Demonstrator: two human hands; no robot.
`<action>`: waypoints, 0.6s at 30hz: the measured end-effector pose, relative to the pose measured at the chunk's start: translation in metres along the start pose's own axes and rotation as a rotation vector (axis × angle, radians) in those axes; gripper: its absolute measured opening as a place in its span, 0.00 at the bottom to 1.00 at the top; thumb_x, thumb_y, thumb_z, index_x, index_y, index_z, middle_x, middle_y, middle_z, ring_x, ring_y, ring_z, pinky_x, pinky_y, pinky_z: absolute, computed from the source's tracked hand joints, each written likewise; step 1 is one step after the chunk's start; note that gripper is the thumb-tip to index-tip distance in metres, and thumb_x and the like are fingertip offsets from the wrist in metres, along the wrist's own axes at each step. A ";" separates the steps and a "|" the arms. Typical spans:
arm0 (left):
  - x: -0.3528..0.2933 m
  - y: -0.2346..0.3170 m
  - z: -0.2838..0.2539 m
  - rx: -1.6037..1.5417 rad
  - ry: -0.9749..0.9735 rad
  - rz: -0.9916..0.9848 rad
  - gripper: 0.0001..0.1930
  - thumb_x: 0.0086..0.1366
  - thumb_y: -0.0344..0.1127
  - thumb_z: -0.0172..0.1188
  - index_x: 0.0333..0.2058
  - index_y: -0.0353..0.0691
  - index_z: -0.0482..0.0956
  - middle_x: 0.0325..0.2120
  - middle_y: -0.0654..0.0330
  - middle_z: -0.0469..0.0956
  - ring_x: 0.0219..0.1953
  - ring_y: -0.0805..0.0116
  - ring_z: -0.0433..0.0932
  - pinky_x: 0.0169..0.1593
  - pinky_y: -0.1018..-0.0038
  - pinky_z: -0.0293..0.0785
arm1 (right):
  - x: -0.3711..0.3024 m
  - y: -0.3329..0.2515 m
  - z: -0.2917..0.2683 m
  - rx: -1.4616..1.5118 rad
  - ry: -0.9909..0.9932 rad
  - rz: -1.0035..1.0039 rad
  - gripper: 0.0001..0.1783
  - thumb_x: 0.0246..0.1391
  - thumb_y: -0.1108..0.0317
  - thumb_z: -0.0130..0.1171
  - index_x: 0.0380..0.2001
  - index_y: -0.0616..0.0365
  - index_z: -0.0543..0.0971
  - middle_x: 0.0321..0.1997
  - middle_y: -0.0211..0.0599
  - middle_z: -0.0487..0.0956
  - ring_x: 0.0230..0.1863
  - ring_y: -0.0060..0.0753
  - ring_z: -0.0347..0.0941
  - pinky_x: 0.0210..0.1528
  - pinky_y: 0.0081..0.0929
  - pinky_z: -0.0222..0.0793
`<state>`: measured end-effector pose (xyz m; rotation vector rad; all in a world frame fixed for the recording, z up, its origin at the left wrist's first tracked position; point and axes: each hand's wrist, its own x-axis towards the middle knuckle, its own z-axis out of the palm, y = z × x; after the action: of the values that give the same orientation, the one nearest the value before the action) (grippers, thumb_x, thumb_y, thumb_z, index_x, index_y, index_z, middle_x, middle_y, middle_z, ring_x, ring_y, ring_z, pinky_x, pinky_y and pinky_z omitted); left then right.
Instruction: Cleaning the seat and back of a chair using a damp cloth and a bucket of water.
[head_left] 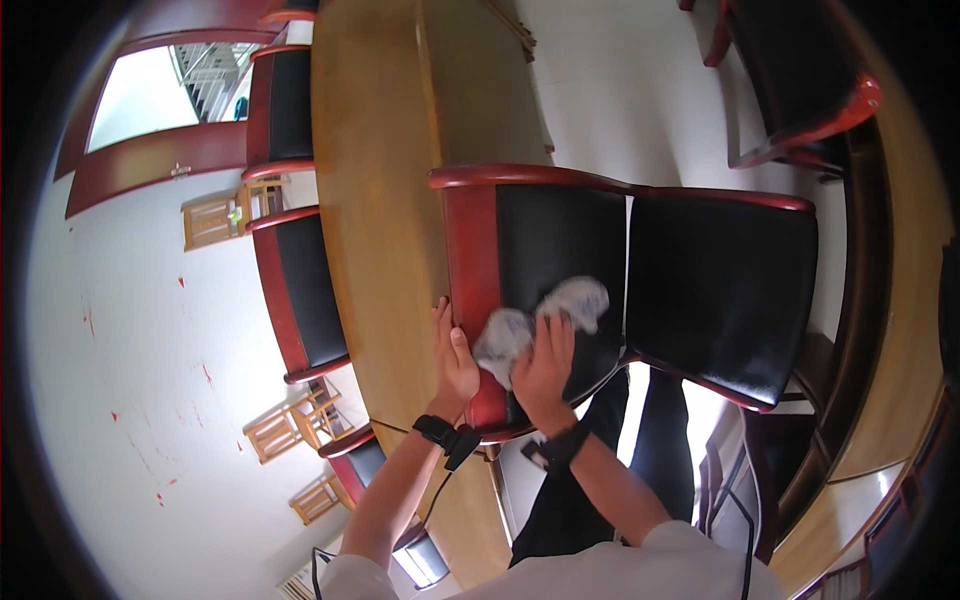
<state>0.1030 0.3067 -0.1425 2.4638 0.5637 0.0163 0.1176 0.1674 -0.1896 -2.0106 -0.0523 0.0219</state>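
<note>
From where I stand, the red-framed chair (665, 280) fills the middle of things, so I'll take its black backrest pad (560, 235) as the clock's centre. At three lies the black seat (730, 290); at nine the back ends in a glossy red band (472, 270), its edge overlapping my view of the long wooden table (380, 200) towards ten — whether the two touch, I can't tell. The crumpled greyish-white cloth (580, 300) sits on the lower part of the back, one lump near five on the black, another near seven lapping onto the red. The right hand (545, 375), at six, lies over it, fingers forward, probably so that its weight keeps the cloth against the surface; whether they clamp the folds or only press, I can't make out. The left hand (457, 370), between seven and eight, is apart from the right and looks unclenched, fingers stretched along the red band's outer edge with the thumb raised — set there, I'd judge, to steady the back against the right hand's push. Beyond the table, at nine, another chair (300, 285) faces this way.
</note>
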 end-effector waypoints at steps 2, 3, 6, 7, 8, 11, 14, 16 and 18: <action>-0.001 0.000 0.000 0.006 -0.002 -0.006 0.31 0.75 0.49 0.28 0.63 0.26 0.58 0.64 0.38 0.56 0.68 0.40 0.53 0.70 0.57 0.45 | 0.061 -0.018 0.010 -0.098 -0.065 -0.028 0.35 0.49 0.57 0.56 0.54 0.76 0.68 0.60 0.66 0.65 0.63 0.71 0.57 0.68 0.58 0.47; -0.003 -0.006 -0.001 -0.001 0.009 -0.021 0.31 0.75 0.49 0.29 0.62 0.26 0.58 0.64 0.38 0.57 0.67 0.40 0.53 0.70 0.57 0.46 | 0.086 -0.032 0.015 -0.104 -0.063 -0.032 0.45 0.50 0.45 0.57 0.56 0.81 0.66 0.61 0.70 0.62 0.66 0.71 0.53 0.70 0.58 0.42; -0.007 -0.005 0.007 0.044 0.021 -0.064 0.31 0.75 0.49 0.29 0.63 0.27 0.58 0.63 0.38 0.58 0.67 0.40 0.54 0.69 0.58 0.47 | 0.151 -0.024 0.019 -0.187 -0.016 -0.106 0.53 0.49 0.36 0.57 0.58 0.81 0.63 0.64 0.72 0.59 0.68 0.71 0.49 0.71 0.55 0.40; -0.005 0.002 0.002 0.050 0.018 -0.052 0.31 0.75 0.49 0.29 0.63 0.27 0.58 0.63 0.38 0.58 0.67 0.40 0.54 0.69 0.58 0.47 | 0.163 -0.018 0.024 -0.170 -0.006 -0.089 0.53 0.49 0.36 0.56 0.58 0.81 0.63 0.65 0.72 0.58 0.69 0.70 0.49 0.71 0.53 0.40; -0.003 0.004 -0.002 0.056 0.021 -0.037 0.30 0.75 0.49 0.30 0.63 0.27 0.58 0.63 0.39 0.59 0.67 0.41 0.54 0.69 0.58 0.48 | 0.175 -0.011 0.029 -0.150 0.006 -0.075 0.53 0.50 0.36 0.56 0.59 0.81 0.63 0.66 0.72 0.58 0.69 0.69 0.50 0.72 0.51 0.40; -0.008 -0.003 0.000 0.036 0.056 -0.070 0.30 0.76 0.49 0.30 0.62 0.27 0.58 0.63 0.39 0.59 0.67 0.41 0.54 0.69 0.59 0.48 | 0.202 0.031 0.047 -0.179 0.145 -0.019 0.46 0.53 0.38 0.54 0.56 0.76 0.67 0.61 0.67 0.65 0.64 0.67 0.58 0.68 0.50 0.50; -0.004 0.000 -0.014 0.044 0.038 -0.038 0.30 0.75 0.49 0.30 0.63 0.27 0.58 0.63 0.39 0.59 0.67 0.41 0.55 0.70 0.59 0.47 | 0.238 0.079 0.043 -0.102 -0.021 0.108 0.24 0.59 0.53 0.51 0.46 0.66 0.74 0.42 0.53 0.75 0.46 0.61 0.70 0.51 0.50 0.65; -0.003 0.003 0.002 0.003 0.038 -0.035 0.30 0.75 0.48 0.30 0.63 0.27 0.58 0.63 0.39 0.59 0.67 0.41 0.54 0.70 0.59 0.47 | 0.252 0.179 0.039 -0.303 -0.031 -0.273 0.18 0.53 0.70 0.51 0.48 0.59 0.74 0.38 0.51 0.77 0.42 0.56 0.70 0.45 0.48 0.68; -0.002 -0.001 0.007 -0.010 0.042 -0.039 0.30 0.75 0.48 0.30 0.63 0.27 0.58 0.63 0.39 0.60 0.67 0.41 0.54 0.70 0.59 0.47 | 0.251 0.229 0.036 -0.257 -0.209 -0.113 0.19 0.55 0.68 0.50 0.50 0.60 0.74 0.41 0.52 0.77 0.45 0.57 0.71 0.47 0.47 0.68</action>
<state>0.1015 0.3026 -0.1490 2.4470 0.6282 0.0559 0.3729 0.1144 -0.4096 -2.2525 -0.3163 0.1609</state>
